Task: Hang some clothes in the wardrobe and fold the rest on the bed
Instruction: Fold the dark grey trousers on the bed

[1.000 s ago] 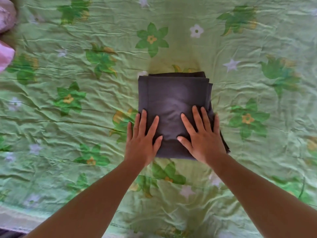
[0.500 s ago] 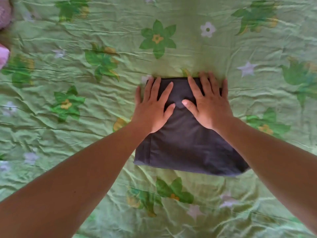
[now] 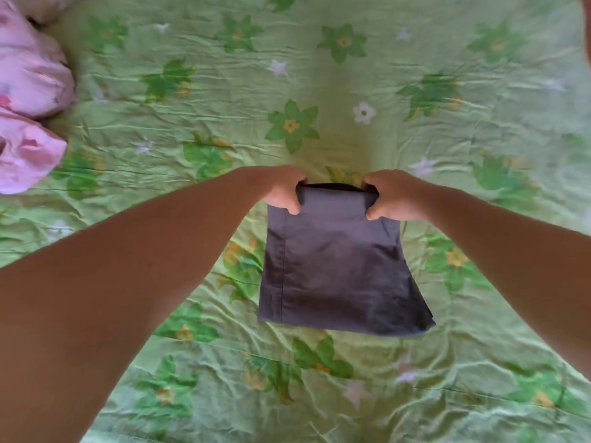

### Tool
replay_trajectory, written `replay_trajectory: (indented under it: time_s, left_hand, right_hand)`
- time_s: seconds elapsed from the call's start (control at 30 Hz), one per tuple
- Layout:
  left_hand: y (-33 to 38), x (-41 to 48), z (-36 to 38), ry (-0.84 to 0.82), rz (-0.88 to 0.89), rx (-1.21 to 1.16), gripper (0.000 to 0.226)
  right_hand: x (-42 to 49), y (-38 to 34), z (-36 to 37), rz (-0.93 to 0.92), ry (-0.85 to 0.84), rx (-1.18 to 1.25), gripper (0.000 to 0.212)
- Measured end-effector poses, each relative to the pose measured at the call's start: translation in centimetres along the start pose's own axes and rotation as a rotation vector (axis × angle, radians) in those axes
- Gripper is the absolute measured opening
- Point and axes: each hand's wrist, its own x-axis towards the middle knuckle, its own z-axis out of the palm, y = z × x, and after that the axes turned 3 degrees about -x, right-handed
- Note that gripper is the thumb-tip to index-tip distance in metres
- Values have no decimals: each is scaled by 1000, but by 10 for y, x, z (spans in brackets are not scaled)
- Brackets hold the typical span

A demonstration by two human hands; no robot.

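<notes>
Both hands are closed on the far edge of a folded dark grey garment (image 3: 339,273). The left hand (image 3: 283,191) pinches the far left corner, its thumb pressed on the top face and its fingers curled over the edge and out of sight behind the cloth. The right hand (image 3: 391,196) holds the far right corner in the same way. Between the two grips the far edge runs nearly straight, with a dark fold line showing just behind it. From the grips the garment spreads back toward the person and widens toward its near edge, with a stitched seam running down the side beneath the left-hand grip. The held edge looks slightly raised, but whether the near edge rests on the bed cannot be told. Under and around the grips lies a wrinkled green bed sheet (image 3: 351,75) printed with green and white flowers. Well out to the left of the left-hand grip, and farther from the person, sit pink pillows (image 3: 28,75), apart from the garment and from both hands.
</notes>
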Motion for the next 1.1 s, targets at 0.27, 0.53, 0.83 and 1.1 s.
replay_trajectory:
  time_s: [0.27, 0.53, 0.83, 1.1]
  left_hand:
    - [38, -119, -67, 548, 236, -8, 32]
    - [39, -174, 64, 614, 323, 411, 45]
    - [9, -109, 182, 671, 241, 135, 45]
    - [2, -13, 190, 792, 133, 190, 71]
  right_hand:
    - [-98, -34, -101, -122, 530, -176, 15]
    - [-184, -45, -3, -221, 426, -506, 47]
    - [-147, -20, 142, -44, 398, -341, 64]
    - [-39, 4, 158, 56, 553, -317, 80]
